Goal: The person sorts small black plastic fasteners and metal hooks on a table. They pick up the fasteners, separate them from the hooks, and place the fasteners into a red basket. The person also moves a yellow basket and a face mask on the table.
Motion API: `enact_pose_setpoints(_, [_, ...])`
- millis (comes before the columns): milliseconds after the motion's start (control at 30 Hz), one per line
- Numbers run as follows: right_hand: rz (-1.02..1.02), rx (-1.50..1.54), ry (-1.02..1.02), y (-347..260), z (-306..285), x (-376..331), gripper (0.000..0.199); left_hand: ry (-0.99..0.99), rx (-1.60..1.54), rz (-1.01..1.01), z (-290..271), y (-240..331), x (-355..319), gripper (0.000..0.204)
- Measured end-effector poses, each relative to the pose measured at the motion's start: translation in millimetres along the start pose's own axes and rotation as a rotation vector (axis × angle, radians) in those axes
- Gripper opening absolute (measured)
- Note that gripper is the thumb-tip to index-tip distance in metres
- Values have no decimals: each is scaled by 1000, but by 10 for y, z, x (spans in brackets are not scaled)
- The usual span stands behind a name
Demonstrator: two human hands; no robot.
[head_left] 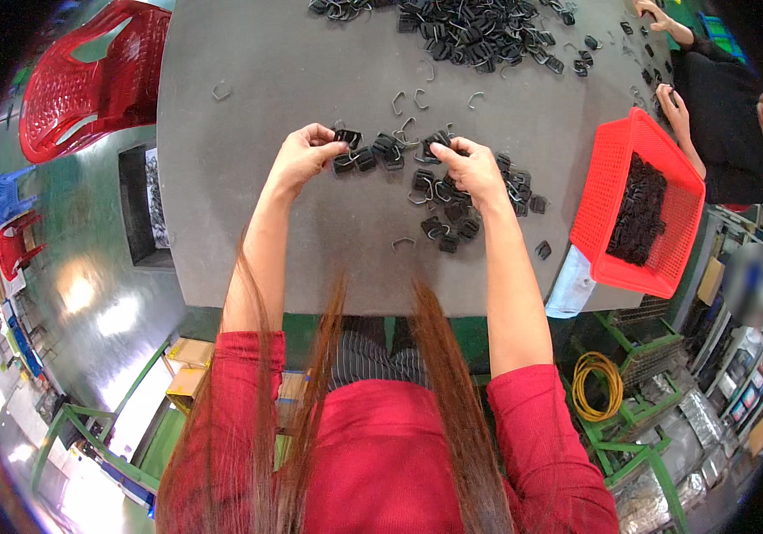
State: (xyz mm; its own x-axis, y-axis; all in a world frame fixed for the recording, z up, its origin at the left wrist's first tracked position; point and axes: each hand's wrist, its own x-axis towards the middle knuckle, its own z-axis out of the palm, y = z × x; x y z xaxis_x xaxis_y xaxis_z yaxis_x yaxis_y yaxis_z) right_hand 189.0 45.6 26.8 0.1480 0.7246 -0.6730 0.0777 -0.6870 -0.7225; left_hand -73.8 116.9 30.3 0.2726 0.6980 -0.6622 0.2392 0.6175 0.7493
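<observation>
At the near edge of a grey worktable, we see red sleeves and long hair, then bare forearms reaching forward. The left hand pinches a small black plastic buckle between thumb and fingertips; the right hand closes its fingers on another black buckle. Between and just beyond the hands lies a loose cluster of black buckles and bent wire clips. To the right, a red basket holds more black parts. Farther off, a large buckle heap sits near a co-worker's hands.
</observation>
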Motion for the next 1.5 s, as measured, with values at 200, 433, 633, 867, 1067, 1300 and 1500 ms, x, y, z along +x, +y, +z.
enact_pose_setpoints(200, [-87, 502, -329, 71, -275, -242, 27, 78, 7, -34, 120, 32, -2, 29])
enact_pose_setpoints(433, [-150, 675, -361, -26, -165, -74, 28, 502, 892, 450, 802, -181, 81, 44])
enact_pose_setpoints(633, [-156, 66, -168, -294, 157, 177, 24, 455, 590, 459, 213, -157, 385, 32])
enact_pose_setpoints(867, [-463, -966, 76, -719, 685, 566, 42, 54, -777, 269, -460, 124, -180, 23])
enact_pose_setpoints(1067, [-292, -1147, -82, -910, 790, 661, 39, 73, -461, 140, -460, -42, -9, 25])
enact_pose_setpoints(1300, [-118, -359, -147, -707, 260, 521, 23, 410, 869, 185, 88, -81, 93, 34])
enact_pose_setpoints(1500, [40, -6, 0, -434, -301, 267, 17, 36, 257, -49, -16, 167, 46, 23])
